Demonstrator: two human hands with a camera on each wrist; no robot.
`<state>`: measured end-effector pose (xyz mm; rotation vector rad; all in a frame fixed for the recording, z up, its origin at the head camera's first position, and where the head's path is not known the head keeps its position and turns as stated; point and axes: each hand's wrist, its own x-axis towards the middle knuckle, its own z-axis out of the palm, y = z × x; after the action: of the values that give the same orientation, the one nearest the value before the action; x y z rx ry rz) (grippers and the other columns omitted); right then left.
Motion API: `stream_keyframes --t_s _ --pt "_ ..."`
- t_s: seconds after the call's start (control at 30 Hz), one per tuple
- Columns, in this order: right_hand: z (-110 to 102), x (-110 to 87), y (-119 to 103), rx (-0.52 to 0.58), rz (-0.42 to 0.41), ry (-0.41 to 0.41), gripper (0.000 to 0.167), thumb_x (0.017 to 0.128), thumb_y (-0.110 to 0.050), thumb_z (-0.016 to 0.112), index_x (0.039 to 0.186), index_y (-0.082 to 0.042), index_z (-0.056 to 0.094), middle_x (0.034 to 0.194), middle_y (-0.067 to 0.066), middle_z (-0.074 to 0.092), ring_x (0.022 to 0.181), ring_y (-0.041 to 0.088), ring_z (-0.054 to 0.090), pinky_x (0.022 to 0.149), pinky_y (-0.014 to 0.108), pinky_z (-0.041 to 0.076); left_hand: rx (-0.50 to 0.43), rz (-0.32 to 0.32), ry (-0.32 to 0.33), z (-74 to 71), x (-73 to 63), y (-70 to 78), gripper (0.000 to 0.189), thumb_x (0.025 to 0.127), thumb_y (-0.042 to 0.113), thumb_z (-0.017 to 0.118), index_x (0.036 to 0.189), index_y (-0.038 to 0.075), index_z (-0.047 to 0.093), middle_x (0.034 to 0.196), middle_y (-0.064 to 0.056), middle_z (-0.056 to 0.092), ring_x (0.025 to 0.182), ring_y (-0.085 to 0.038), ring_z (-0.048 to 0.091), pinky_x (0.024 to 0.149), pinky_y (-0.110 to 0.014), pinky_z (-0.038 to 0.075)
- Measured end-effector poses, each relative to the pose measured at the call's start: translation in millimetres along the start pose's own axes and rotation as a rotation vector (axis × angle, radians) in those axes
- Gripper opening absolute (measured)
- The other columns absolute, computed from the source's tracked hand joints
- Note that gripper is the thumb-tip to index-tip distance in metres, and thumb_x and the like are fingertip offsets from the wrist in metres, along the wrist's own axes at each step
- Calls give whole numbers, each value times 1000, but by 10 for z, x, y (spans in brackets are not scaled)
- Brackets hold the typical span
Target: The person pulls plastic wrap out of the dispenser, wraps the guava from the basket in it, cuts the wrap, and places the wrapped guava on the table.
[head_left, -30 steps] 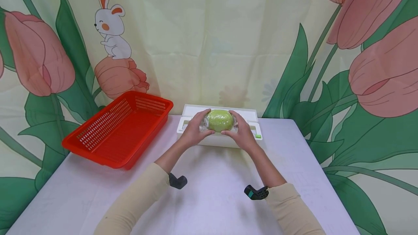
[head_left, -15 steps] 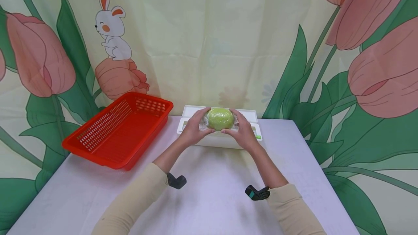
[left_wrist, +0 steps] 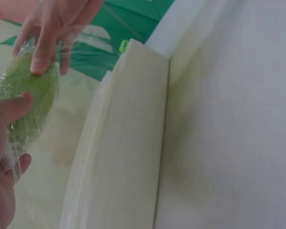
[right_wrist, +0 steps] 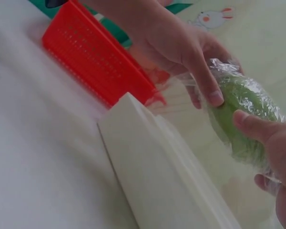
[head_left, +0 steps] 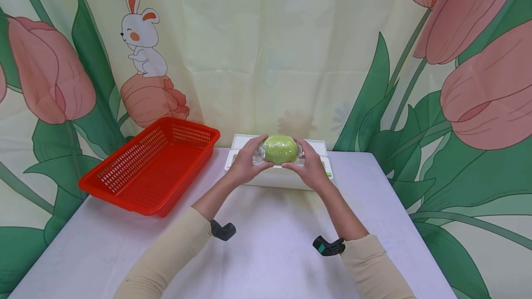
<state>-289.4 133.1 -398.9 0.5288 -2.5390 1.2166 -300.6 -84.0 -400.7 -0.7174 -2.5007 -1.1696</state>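
Note:
A light green oval fruit [head_left: 280, 150], wrapped in shiny cling film, is held up over a white cling film dispenser box [head_left: 282, 180]. My left hand [head_left: 246, 160] grips its left end, thumb along the near side and fingers round the far side. At the opposite end my right hand [head_left: 311, 164] grips it the same way. Loose clear film [left_wrist: 19, 176] bunches and trails at the fruit's ends in the left wrist view. Behind the hands, the dispenser's lid [head_left: 241, 140] stands raised, and a small green slider [head_left: 329, 174] shows at its right end.
A red perforated plastic basket [head_left: 149, 170] stands on the left of the table, with nothing inside. A white cloth [head_left: 274, 253] covers the table. Close behind hangs a curtain [head_left: 299, 59] printed with tulips and a rabbit.
Both hands have raised the wrapped fruit very slightly, keeping the same grip on its ends. The basket and dispenser stay in place.

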Motion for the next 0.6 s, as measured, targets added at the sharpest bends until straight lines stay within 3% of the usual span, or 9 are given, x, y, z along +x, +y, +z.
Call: stream_keyframes --t_s 0.4,0.6 --pt "-63 -15 -96 -6 -26 13 82 76 -22 82 144 -11 38 143 12 48 133 31 45 105 51 44 -10 14 12 -60 -13 67 83 75 18 84 145 16 39 139 -6 50 126 -26 51 104 -44 47" --pt "-113 -27 -159 -6 -16 14 83 76 -22 82 145 -11 38 143 12 47 132 31 46 99 49 49 0 18 19 -93 -17 127 83 75 20 84 145 18 38 141 -5 49 127 -25 50 105 -43 47"
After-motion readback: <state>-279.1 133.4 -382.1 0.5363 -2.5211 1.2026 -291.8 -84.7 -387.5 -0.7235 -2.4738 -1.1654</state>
